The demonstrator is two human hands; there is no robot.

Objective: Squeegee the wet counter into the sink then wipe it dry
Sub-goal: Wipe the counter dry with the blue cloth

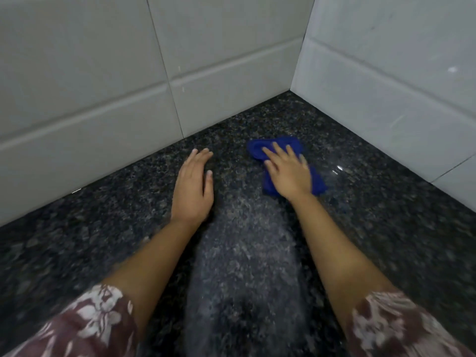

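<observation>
The right hand (288,173) presses flat on a crumpled blue cloth (268,148) lying on the dark speckled bench (386,228) toward one o'clock, near the tiled corner; its fingers (279,150) are spread and released, not clenched. The left hand (193,186) rests palm-down at eleven o'clock, empty, fingers extended. White tiled walls (90,86) meet behind.

blue cloth (268,148) middle hidden under right hand (289,173), sleeves (85,325) cut off at bottom edge
</observation>
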